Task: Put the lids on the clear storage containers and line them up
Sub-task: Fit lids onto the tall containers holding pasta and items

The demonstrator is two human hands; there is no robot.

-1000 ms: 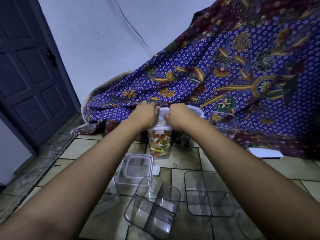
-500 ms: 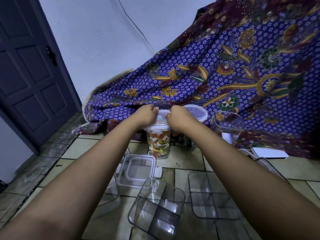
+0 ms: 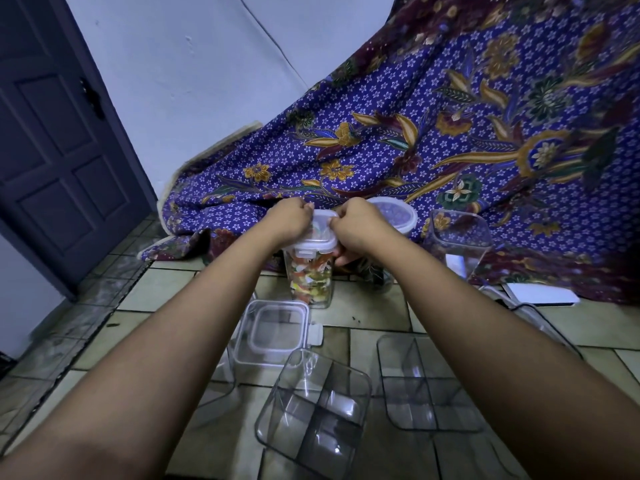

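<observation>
Only the person's two arms show, both bare along their whole visible length, with uncovered wrists. The left forearm (image 3: 166, 358) and the right forearm (image 3: 485, 341) look broad at the near edge and narrow toward the far wrists. The left hand (image 3: 289, 220) and right hand (image 3: 358, 226) are bare too, with rounded knuckles and smooth backs.

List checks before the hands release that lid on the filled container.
1. lid on top of filled container: ok.
2. left hand and right hand grip the lid's sides: ok.
3. front latch snapped down: cannot tell.
4. Filled container upright on floor: ok.
5. tall empty container lidded: not ok, open.
6. near divided container and right divided container lidded: not ok.
</observation>
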